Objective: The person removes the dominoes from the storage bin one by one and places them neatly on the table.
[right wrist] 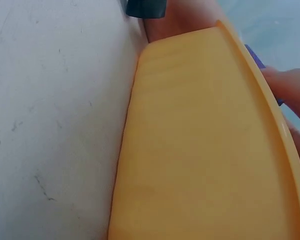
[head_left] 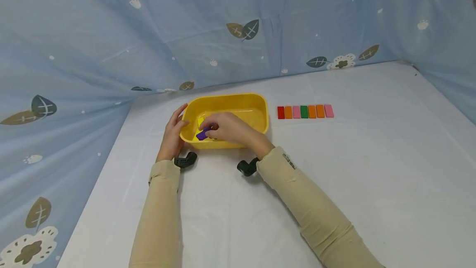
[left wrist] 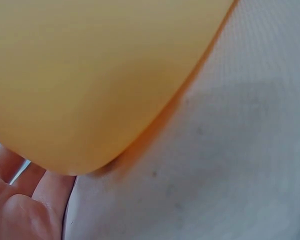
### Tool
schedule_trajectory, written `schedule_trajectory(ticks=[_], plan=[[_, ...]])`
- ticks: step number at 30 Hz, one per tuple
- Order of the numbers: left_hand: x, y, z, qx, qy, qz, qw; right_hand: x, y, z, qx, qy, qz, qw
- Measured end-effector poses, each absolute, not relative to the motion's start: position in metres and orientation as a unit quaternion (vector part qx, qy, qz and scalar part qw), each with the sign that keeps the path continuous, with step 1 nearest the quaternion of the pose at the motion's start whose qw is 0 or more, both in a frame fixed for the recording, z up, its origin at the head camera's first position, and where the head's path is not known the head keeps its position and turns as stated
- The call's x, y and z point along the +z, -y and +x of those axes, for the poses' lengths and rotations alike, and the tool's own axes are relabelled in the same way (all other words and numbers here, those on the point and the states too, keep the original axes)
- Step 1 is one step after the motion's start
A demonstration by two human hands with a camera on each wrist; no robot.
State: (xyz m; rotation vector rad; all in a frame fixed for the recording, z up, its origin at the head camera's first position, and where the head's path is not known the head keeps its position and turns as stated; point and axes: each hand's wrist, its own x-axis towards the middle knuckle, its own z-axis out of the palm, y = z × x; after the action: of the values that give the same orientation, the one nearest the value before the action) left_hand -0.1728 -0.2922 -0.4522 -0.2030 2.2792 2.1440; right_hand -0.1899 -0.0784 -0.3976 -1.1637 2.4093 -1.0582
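A yellow plastic tub [head_left: 256,124] stands on the white table. At its left end my left hand [head_left: 172,135] holds the side, the thumb at the rim and the fingers along the outside. My right hand [head_left: 230,128] reaches over the near rim into the tub. Between thumb and fingers it pinches a small purple block [head_left: 201,135]. Yellow blocks [head_left: 201,120] lie at the tub's left end, partly hidden by the right hand. In the right wrist view the purple block [right wrist: 255,56] shows just past the tub's rim, beside the fingers.
Right of the tub, a row of small flat blocks lies side by side: a red block [head_left: 280,113] at the left end, a green block [head_left: 304,112] mid-row, a pink block [head_left: 329,111] at the right end, with orange and pink ones between. A blue patterned cloth [head_left: 208,24] hangs behind the table.
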Motion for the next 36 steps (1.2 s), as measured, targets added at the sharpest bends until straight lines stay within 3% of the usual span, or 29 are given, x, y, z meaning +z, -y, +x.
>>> schedule_trajectory(ticks=[6,13,30,36], plan=[[-0.451,0.290,-0.174,0.684,-0.727,-0.063,0.005,-0.397,0.078,-0.191,-0.312,-0.847,-0.411,0.126],[-0.450,0.289,-0.174,0.680,-0.729,-0.072,0.008,-0.398,0.079,-0.190,-0.262,-0.860,-0.404,0.166],[-0.449,0.290,-0.172,0.690,-0.721,-0.065,0.010,-0.378,0.065,-0.187,-0.322,-0.848,-0.382,0.176],[-0.448,0.292,-0.171,0.682,-0.728,-0.073,0.011,-0.373,0.050,-0.187,-0.341,-0.847,-0.377,0.155]])
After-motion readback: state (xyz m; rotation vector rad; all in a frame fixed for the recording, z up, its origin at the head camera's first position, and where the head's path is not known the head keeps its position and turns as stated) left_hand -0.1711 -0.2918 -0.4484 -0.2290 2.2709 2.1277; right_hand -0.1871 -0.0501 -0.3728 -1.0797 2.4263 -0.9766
